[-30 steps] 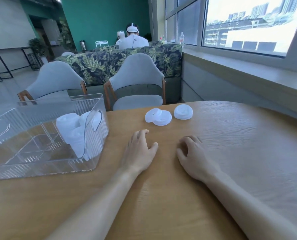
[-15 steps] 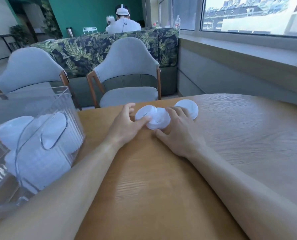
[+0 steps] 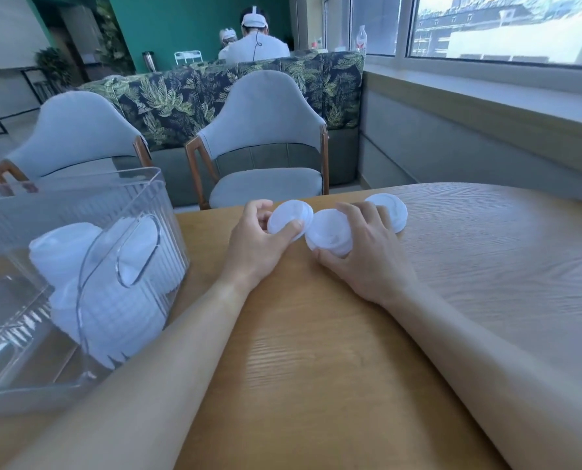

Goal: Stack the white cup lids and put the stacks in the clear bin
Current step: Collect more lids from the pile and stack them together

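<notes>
The left hand [image 3: 257, 244] pinched one white lid [image 3: 289, 220], thumb on its near edge and fingers curled behind its far edge, the lid tipped up off the bench [image 3: 316, 351]. The right hand [image 3: 367, 256] gripped a second lid [image 3: 330, 237], thumb beneath and fingers curled over the top. The two lids stood nearly touching, both to the right of the clear bin [image 3: 89, 198]. A third lid [image 3: 389, 206] lay flat on the bench, farther right of the bin still, partly hidden behind the right hand's fingers.

The likely trouble was in the nesting: both lids were tilted at different angles, so pressed together crooked they would probably jam or spring apart, and a light pinch on a thin rim could let one slip. The right knuckles also sat just beside the third lid and might knock it toward the bench's far edge.

Both forearms reached forward, wrists low. Stacked lids [image 3: 113, 300] already lay inside the bin.
</notes>
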### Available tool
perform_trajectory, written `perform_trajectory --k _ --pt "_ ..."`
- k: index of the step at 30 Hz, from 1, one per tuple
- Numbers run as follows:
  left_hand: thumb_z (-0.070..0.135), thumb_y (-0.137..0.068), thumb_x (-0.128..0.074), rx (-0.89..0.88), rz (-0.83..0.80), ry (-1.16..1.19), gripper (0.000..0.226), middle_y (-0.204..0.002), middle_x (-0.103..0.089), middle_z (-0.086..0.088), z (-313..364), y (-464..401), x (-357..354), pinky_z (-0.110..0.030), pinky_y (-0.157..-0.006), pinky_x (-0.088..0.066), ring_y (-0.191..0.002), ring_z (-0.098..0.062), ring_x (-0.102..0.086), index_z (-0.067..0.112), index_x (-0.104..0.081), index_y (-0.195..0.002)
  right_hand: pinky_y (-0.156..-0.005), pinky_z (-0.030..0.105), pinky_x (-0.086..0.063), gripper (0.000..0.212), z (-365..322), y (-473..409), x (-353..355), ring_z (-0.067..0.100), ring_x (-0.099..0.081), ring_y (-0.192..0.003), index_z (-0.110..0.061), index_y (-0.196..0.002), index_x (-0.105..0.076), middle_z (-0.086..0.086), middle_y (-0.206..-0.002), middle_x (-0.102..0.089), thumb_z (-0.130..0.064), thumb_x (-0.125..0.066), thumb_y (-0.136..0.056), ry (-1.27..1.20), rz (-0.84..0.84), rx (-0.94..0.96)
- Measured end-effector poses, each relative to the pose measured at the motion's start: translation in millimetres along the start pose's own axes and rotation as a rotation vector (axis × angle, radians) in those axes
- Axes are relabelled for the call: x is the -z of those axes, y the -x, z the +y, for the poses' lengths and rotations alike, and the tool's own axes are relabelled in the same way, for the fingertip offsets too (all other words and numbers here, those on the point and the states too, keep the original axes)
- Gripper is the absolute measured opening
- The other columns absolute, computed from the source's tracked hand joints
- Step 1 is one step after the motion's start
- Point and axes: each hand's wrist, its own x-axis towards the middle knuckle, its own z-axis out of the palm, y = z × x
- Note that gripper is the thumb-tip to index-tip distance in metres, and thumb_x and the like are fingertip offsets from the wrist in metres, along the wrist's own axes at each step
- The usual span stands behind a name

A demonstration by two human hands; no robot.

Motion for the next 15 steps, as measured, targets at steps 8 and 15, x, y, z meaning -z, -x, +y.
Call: perform_trajectory --k 8,15 --pt "0.044 -0.080 -0.083 -0.002 0.030 0.038 0.055 -0.117 -0.058 0.022 15.6 67.4 18.5 -0.016 -0.091 -0.046 -0.109 0.010 -0.056 0.028 -0.054 -0.124 -0.106 0.032 -0.032 0.083 -23.5 49.4 29.6 0.021 -0.028 -0.129 -0.020 -0.150 -0.031 0.001 -0.139 -0.037 -0.058 -0.066 -0.085 0.032 -0.093 -0.021" --pt "0.053 -0.067 -0.085 -0.014 -0.011 0.127 0.066 -0.120 -0.068 0.013 31.0 133.4 27.2 -0.032 -0.099 -0.056 -0.112 0.002 -0.065 0.026 -0.058 -0.121 -0.103 0.033 -0.038 0.083 -43.8 107.9 60.3 0.018 -0.031 -0.131 -0.025 -0.148 -0.033 -0.004 -0.135 -0.036 -0.065 -0.063 -0.082 -0.018 -0.136 -0.050"
